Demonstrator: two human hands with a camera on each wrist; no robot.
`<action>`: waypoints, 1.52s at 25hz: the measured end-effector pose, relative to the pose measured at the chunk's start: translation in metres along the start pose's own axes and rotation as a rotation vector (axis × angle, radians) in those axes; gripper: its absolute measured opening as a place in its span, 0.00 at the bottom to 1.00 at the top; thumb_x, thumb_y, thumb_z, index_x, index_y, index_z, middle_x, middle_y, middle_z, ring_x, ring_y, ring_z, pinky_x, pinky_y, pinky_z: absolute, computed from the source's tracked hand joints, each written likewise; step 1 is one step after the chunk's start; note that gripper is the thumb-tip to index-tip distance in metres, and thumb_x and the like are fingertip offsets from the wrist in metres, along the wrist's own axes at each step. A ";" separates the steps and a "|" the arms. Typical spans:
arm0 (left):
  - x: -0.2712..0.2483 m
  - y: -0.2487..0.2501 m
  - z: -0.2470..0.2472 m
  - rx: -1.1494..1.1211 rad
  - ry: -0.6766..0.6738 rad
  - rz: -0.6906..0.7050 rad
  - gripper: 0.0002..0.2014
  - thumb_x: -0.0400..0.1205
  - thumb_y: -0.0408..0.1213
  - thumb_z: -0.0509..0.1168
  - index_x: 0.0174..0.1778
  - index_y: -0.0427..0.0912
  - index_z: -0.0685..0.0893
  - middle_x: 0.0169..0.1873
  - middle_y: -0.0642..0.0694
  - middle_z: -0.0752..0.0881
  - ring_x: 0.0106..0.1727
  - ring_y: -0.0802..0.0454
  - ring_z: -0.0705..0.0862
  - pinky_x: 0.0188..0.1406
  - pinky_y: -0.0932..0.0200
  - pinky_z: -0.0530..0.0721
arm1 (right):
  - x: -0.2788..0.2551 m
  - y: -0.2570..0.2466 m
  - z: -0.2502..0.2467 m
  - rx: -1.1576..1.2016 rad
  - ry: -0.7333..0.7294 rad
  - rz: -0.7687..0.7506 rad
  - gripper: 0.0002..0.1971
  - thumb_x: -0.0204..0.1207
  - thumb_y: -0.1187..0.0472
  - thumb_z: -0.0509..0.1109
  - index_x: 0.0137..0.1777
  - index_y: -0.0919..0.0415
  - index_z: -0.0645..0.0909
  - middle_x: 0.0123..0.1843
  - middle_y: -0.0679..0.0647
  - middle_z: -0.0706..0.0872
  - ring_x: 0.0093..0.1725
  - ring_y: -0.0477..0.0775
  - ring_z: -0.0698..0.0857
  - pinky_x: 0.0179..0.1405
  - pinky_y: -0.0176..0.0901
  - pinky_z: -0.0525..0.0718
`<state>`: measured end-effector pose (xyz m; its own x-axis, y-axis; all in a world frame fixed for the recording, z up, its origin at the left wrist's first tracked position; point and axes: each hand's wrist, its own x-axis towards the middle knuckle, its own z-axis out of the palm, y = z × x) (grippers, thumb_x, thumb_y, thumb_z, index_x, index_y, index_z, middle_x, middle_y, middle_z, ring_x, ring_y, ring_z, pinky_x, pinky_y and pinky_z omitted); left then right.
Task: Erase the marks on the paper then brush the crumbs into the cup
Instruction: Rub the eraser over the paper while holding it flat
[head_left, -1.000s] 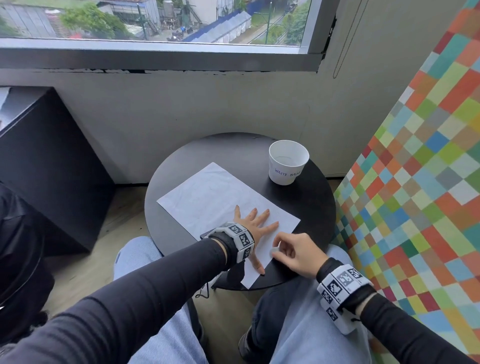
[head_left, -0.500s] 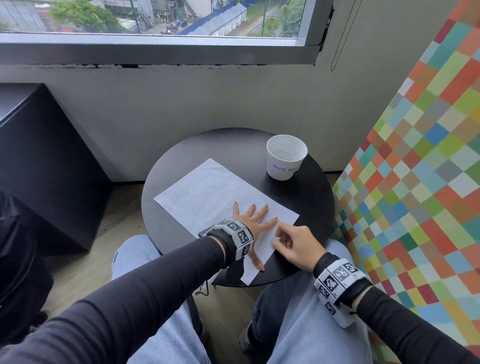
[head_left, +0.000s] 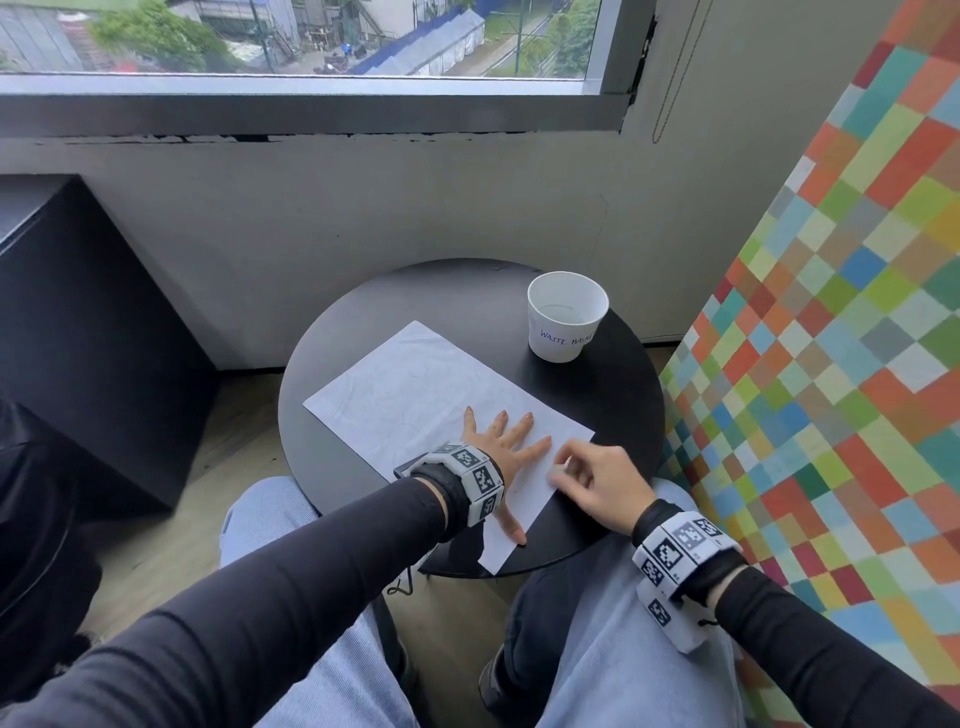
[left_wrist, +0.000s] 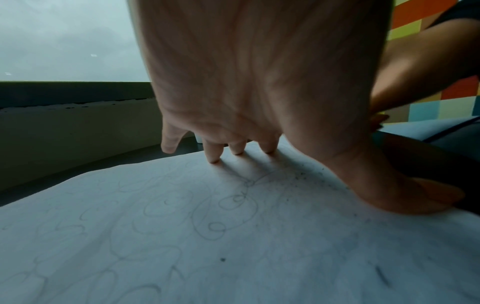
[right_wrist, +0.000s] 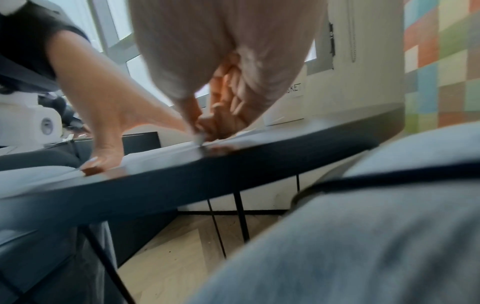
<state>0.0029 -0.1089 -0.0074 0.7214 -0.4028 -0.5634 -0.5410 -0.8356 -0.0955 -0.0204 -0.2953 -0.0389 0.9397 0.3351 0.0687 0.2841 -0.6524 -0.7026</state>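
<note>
1. Pressing paper flat on table w/ my left hand, fingers spread straight.
2. My right hand pinches small white eraser at paper's near-right edge.
3. Cup upright, far right, well apart.

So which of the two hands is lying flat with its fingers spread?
The left hand, pressed flat on the paper. The right hand has its fingers curled instead, at the sheet's near edge.
</note>
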 end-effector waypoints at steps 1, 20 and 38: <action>-0.001 0.000 0.000 0.009 0.000 0.005 0.69 0.62 0.74 0.73 0.85 0.57 0.31 0.86 0.45 0.32 0.86 0.35 0.38 0.75 0.18 0.41 | 0.003 0.003 -0.004 0.014 0.122 0.047 0.06 0.73 0.60 0.76 0.41 0.58 0.81 0.29 0.53 0.81 0.26 0.46 0.77 0.31 0.28 0.73; -0.001 0.007 0.001 -0.074 0.078 0.060 0.56 0.73 0.72 0.66 0.87 0.55 0.38 0.87 0.51 0.37 0.87 0.41 0.41 0.76 0.18 0.44 | 0.003 0.009 -0.018 -0.109 -0.044 0.015 0.06 0.73 0.58 0.76 0.45 0.58 0.83 0.30 0.46 0.82 0.28 0.44 0.77 0.36 0.29 0.75; -0.004 0.015 0.008 -0.065 0.076 0.127 0.59 0.72 0.71 0.67 0.87 0.52 0.37 0.87 0.52 0.35 0.87 0.42 0.41 0.75 0.18 0.40 | -0.013 0.006 -0.017 -0.129 -0.052 -0.028 0.05 0.74 0.59 0.73 0.43 0.58 0.80 0.27 0.44 0.78 0.28 0.41 0.77 0.34 0.33 0.73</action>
<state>-0.0118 -0.1172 -0.0130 0.6806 -0.5320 -0.5037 -0.6028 -0.7974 0.0276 -0.0272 -0.3151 -0.0317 0.9210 0.3868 0.0477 0.3350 -0.7233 -0.6038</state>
